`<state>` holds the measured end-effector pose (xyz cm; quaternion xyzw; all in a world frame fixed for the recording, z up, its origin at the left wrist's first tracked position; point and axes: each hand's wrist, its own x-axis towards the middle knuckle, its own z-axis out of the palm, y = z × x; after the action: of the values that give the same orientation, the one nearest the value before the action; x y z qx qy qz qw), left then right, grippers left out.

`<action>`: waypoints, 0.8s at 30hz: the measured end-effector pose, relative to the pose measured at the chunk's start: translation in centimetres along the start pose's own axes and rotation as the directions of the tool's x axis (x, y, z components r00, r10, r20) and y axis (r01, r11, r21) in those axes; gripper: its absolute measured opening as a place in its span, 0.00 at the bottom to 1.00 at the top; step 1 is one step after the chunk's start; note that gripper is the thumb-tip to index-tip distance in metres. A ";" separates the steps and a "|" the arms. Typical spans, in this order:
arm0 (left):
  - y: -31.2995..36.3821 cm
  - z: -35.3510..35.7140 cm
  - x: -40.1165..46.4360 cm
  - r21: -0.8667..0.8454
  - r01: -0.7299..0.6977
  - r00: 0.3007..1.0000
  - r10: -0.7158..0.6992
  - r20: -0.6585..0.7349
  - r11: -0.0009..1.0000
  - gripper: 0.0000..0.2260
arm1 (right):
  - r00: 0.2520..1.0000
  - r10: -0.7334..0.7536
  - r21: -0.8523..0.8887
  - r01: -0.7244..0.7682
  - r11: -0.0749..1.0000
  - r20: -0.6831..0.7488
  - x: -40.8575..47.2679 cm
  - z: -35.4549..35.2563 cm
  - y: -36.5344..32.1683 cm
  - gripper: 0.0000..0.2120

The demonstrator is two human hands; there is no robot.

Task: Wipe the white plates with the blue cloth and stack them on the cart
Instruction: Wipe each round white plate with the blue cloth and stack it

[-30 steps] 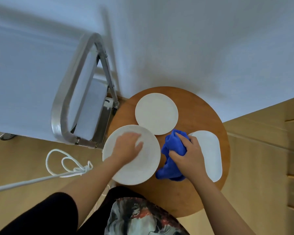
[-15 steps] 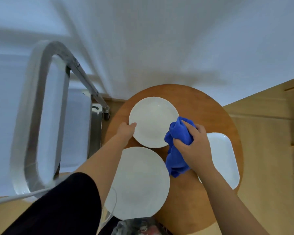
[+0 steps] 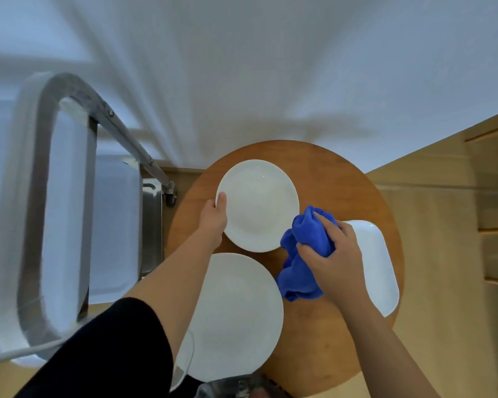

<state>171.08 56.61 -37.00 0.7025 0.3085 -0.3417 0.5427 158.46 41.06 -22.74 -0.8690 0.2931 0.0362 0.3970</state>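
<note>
Three white plates lie on a round wooden table (image 3: 337, 179). My left hand (image 3: 214, 216) grips the left rim of the small round plate (image 3: 260, 203) at the back, thumb on top. A larger round plate (image 3: 239, 314) sits nearer to me, partly under my left forearm. My right hand (image 3: 332, 258) holds the bunched blue cloth (image 3: 305, 248) just right of the small plate, above the table. An oblong white plate (image 3: 377, 262) lies to the right, partly hidden by that hand.
The metal cart (image 3: 69, 214) stands to the left of the table, its handle bar close to the camera and its shelves covered in white. A white wall is behind. Wooden cabinet fronts (image 3: 492, 225) run along the right.
My left hand left the large plate and took hold of the small plate's rim. The right hand carried the cloth up beside that plate. The view shifted forward and left.
</note>
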 end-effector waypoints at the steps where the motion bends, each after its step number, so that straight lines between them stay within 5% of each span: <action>1: 0.2 -0.1 -0.4 -0.025 0.004 1.000 -0.004 0.011 1.000 0.23 | 1.000 0.007 0.020 -0.007 1.000 -0.003 -0.4 -0.8 -0.5 0.21; 7: 2.6 -0.6 -5.6 -0.288 0.074 0.985 -0.025 0.171 0.955 0.31 | 0.999 0.009 0.238 0.002 0.971 -0.046 -1.8 -7.9 -3.9 0.09; 13: 3.8 0.0 -13.3 -0.561 0.001 0.983 0.103 0.153 0.828 0.19 | 0.975 -0.191 0.443 0.220 0.869 -0.111 -2.8 -11.8 -6.6 0.13; 15: 3.7 0.1 -15.9 -0.594 -0.057 0.972 0.180 0.150 0.802 0.15 | 0.975 -0.204 0.333 0.221 0.917 -0.087 -3.2 -11.1 -6.2 0.19; 17: 3.4 0.3 -18.7 -0.594 -0.082 0.951 0.241 0.194 0.800 0.18 | 0.981 -0.185 -0.085 0.179 0.980 -0.063 -3.5 -9.6 -5.7 0.37; 19: 3.0 0.6 -21.1 -0.588 -0.092 0.941 0.263 0.212 0.804 0.20 | 0.977 -0.197 -0.376 0.154 0.914 -0.079 -4.2 -8.2 -5.6 0.44; 24: 2.1 1.4 -26.3 -0.569 -0.209 0.928 0.345 0.141 0.795 0.22 | 0.921 -0.299 -0.312 0.216 0.925 -0.248 -4.2 -7.4 -7.2 0.39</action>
<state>157.43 53.15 -14.61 0.5107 0.2186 -0.2375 0.7969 157.62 41.48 -11.64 -0.9430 0.2222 -0.1045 0.2245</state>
